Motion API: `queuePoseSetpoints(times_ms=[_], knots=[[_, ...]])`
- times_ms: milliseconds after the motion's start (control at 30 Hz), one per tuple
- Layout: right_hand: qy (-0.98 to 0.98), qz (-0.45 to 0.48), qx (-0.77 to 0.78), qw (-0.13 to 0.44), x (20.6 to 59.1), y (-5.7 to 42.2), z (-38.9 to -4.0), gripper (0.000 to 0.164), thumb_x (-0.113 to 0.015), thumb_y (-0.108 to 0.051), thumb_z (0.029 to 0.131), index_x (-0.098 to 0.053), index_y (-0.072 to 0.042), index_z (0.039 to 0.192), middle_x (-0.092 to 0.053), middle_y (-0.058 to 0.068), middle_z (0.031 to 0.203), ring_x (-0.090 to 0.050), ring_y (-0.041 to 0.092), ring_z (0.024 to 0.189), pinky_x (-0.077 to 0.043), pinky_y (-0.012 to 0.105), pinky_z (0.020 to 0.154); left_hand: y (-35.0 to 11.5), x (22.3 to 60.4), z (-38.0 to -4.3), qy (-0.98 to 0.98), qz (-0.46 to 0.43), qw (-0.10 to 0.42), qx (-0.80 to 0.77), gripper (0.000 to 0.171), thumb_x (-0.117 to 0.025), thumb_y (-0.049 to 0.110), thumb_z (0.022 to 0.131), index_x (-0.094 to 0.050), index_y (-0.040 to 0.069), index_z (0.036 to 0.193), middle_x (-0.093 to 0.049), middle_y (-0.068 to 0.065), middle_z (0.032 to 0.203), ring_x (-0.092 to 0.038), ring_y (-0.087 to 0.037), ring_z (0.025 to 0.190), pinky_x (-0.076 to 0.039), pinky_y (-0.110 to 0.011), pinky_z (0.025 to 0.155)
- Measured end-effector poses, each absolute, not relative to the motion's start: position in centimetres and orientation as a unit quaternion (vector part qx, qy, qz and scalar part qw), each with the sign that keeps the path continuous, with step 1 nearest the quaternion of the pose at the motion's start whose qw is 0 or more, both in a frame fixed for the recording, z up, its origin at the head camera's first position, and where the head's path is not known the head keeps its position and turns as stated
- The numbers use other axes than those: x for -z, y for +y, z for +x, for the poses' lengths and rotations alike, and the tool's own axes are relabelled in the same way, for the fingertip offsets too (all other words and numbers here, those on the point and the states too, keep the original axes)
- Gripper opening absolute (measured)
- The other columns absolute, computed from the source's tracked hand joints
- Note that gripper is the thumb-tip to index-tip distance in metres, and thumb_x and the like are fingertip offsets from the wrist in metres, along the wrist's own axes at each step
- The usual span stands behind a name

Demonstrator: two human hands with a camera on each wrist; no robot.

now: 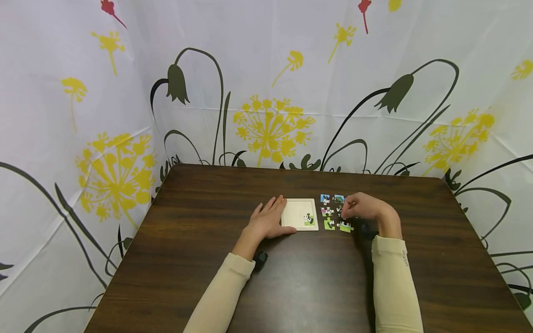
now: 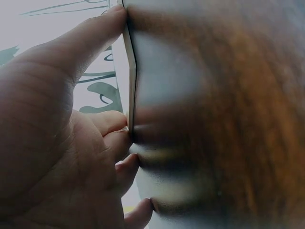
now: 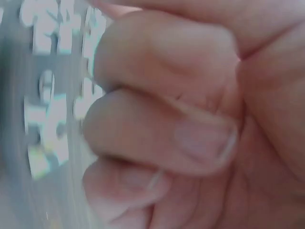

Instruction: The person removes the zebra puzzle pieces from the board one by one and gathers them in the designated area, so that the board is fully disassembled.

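A pale square puzzle tray (image 1: 297, 210) lies on the table, with one green, white and black puzzle piece (image 1: 309, 219) in its lower right corner. My left hand (image 1: 269, 219) spreads along the tray's left side; its thumb touches the near edge. In the left wrist view, the thumb and fingertips meet the tray's thin rim (image 2: 132, 86). Just right of the tray lie several loose puzzle pieces (image 1: 329, 224). Over them my right hand (image 1: 366, 206) has curled fingers, the thumb and index fingertips pinching a puzzle piece mostly hidden by them. The right wrist view shows the other fingers folded toward the palm.
The dark wooden table (image 1: 187, 222) extends around the tray and pieces. A white curtain (image 1: 258, 69) printed with flowers hangs behind its far edge. Dark wrist devices (image 1: 260, 260) sit beneath both wrists.
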State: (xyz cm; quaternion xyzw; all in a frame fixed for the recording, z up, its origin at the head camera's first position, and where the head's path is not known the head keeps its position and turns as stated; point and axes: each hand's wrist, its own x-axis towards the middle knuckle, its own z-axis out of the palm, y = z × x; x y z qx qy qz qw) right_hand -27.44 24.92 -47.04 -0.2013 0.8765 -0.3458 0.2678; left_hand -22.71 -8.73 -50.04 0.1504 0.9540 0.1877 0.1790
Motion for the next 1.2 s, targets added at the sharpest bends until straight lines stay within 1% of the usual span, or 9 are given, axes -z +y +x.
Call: queuePoseSetpoints(times_ms=[100, 233, 300, 433, 567, 633, 867, 1067, 1200], knots=[[0.876, -0.210, 0.349, 0.259, 47.1, 23.1, -27.6, 0.012, -0.070, -0.008, 0.102, -0.074, 0.001, 0.096, -0.071, 0.009, 0.098, -0.056, 0.017, 0.085, -0.049, 0.033, 0.077, -8.7, 50.0, -22.7, 0.954, 0.150, 0.178, -0.191, 0.104, -0.072, 0.061, 0.097, -0.020, 0.015, 0.175, -0.013, -0.003, 0.183, -0.011, -0.026, 0.171, -0.010, -0.058, 0.136], [0.876, -0.228, 0.331, 0.267, 47.4, 20.1, -27.7, 0.009, -0.072, -0.009, 0.100, -0.073, 0.000, 0.100, -0.070, 0.007, 0.097, -0.055, 0.014, 0.084, -0.048, 0.031, 0.076, -8.7, 50.1, -22.7, 0.954, 0.148, 0.179, -0.191, 0.104, -0.072, 0.062, 0.097, -0.020, 0.016, 0.175, -0.013, -0.003, 0.183, -0.011, -0.025, 0.171, -0.010, -0.058, 0.137], [0.877, -0.232, 0.321, 0.273, 47.6, 18.8, -27.7, 0.012, -0.074, -0.010, 0.098, -0.072, 0.000, 0.103, -0.067, 0.005, 0.093, -0.053, 0.013, 0.080, -0.047, 0.030, 0.073, -8.7, 50.1, -22.7, 0.954, 0.146, 0.180, -0.188, 0.104, -0.071, 0.062, 0.098, -0.019, 0.017, 0.175, -0.012, -0.002, 0.183, -0.010, -0.025, 0.171, -0.009, -0.057, 0.137], [0.883, -0.223, 0.304, 0.280, 48.0, 17.0, -27.5, 0.022, -0.077, -0.010, 0.095, -0.066, 0.000, 0.111, -0.056, 0.003, 0.082, -0.047, 0.014, 0.071, -0.042, 0.030, 0.067, -8.7, 50.2, -22.6, 0.954, 0.145, 0.185, -0.187, 0.103, -0.070, 0.064, 0.098, -0.019, 0.018, 0.175, -0.012, -0.001, 0.183, -0.010, -0.024, 0.171, -0.009, -0.057, 0.137], [0.883, -0.212, 0.305, 0.287, 48.2, 16.2, -27.4, 0.029, -0.078, -0.006, 0.093, -0.061, 0.001, 0.116, -0.053, 0.004, 0.082, -0.046, 0.017, 0.070, -0.042, 0.030, 0.066, -8.8, 50.3, -22.7, 0.954, 0.146, 0.183, -0.188, 0.104, -0.070, 0.064, 0.098, -0.019, 0.017, 0.175, -0.013, -0.001, 0.183, -0.011, -0.024, 0.171, -0.009, -0.057, 0.137], [0.883, -0.215, 0.302, 0.289, 48.2, 16.0, -27.4, 0.028, -0.078, -0.005, 0.093, -0.062, 0.000, 0.115, -0.054, 0.004, 0.083, -0.047, 0.016, 0.071, -0.042, 0.030, 0.066, -8.8, 50.3, -22.7, 0.954, 0.146, 0.182, -0.187, 0.104, -0.071, 0.064, 0.098, -0.019, 0.017, 0.175, -0.013, -0.001, 0.183, -0.012, -0.025, 0.171, -0.009, -0.056, 0.137], [0.884, -0.220, 0.285, 0.297, 48.3, 15.4, -27.4, 0.016, -0.078, -0.005, 0.094, -0.067, -0.003, 0.105, -0.054, 0.002, 0.079, -0.046, 0.014, 0.065, -0.041, 0.029, 0.063, -8.8, 50.2, -22.7, 0.955, 0.150, 0.178, -0.183, 0.103, -0.070, 0.064, 0.098, -0.021, 0.016, 0.175, -0.013, -0.002, 0.183, -0.012, -0.025, 0.170, -0.010, -0.057, 0.137], [0.888, -0.213, 0.280, 0.295, 48.1, 15.1, -27.3, 0.016, -0.080, -0.004, 0.092, -0.067, 0.001, 0.100, -0.060, 0.003, 0.084, -0.049, 0.014, 0.071, -0.044, 0.028, 0.067, -8.8, 50.1, -22.7, 0.954, 0.148, 0.183, -0.185, 0.102, -0.069, 0.063, 0.099, -0.019, 0.017, 0.175, -0.012, -0.001, 0.183, -0.010, -0.024, 0.171, -0.009, -0.057, 0.137], [0.895, -0.213, 0.263, 0.291, 48.2, 15.1, -27.4, 0.014, -0.080, -0.006, 0.091, -0.068, -0.001, 0.097, -0.062, 0.003, 0.087, -0.051, 0.014, 0.073, -0.044, 0.027, 0.068, -8.8, 50.1, -22.7, 0.954, 0.147, 0.183, -0.185, 0.102, -0.069, 0.063, 0.099, -0.019, 0.018, 0.175, -0.011, 0.000, 0.183, -0.010, -0.024, 0.171, -0.008, -0.056, 0.137]])
